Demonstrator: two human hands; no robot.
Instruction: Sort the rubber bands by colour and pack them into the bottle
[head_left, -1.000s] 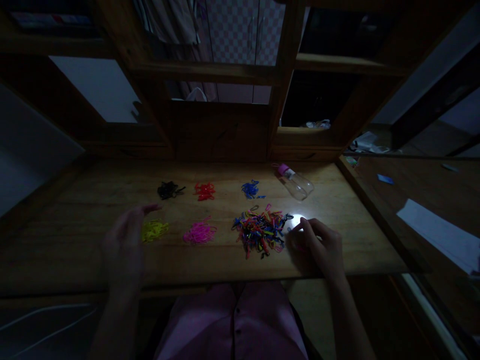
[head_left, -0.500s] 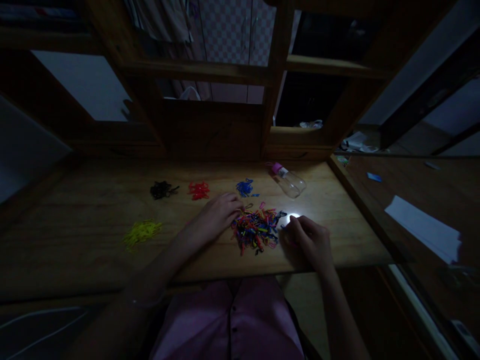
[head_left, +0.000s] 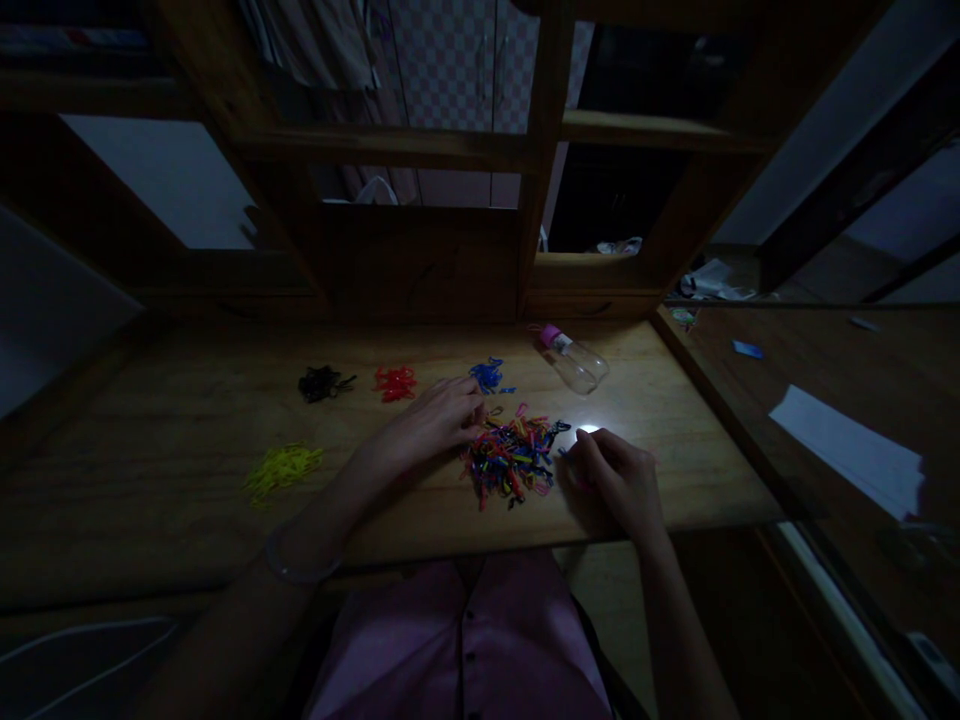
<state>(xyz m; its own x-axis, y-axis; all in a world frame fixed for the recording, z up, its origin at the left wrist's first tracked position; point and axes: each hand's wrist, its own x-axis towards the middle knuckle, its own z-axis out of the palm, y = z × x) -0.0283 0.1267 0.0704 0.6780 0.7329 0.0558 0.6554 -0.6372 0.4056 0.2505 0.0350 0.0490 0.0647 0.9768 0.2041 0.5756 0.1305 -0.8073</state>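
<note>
A mixed heap of small coloured clips [head_left: 514,460] lies on the wooden desk [head_left: 187,420]. My left hand [head_left: 439,420] reaches across and touches the heap's upper left edge, fingers curled close together as in a pinch. My right hand [head_left: 615,480] rests at the heap's right side, fingers bent in a pinch; what they hold is too dark to name. Sorted little piles lie apart: black [head_left: 321,383], red [head_left: 395,381], blue [head_left: 489,375] and yellow [head_left: 283,467]. My left forearm hides the spot where a pink pile lay.
A clear bottle with a pink cap [head_left: 574,362] lies on its side behind the heap. A bright light spot [head_left: 589,431] shines by my right hand. Wooden shelving rises behind the desk. White paper [head_left: 844,450] lies on the surface to the right.
My left hand swung from the yellow pile at the left over to the mixed heap and now covers the pink pile. My right hand stayed at the heap's right edge.
</note>
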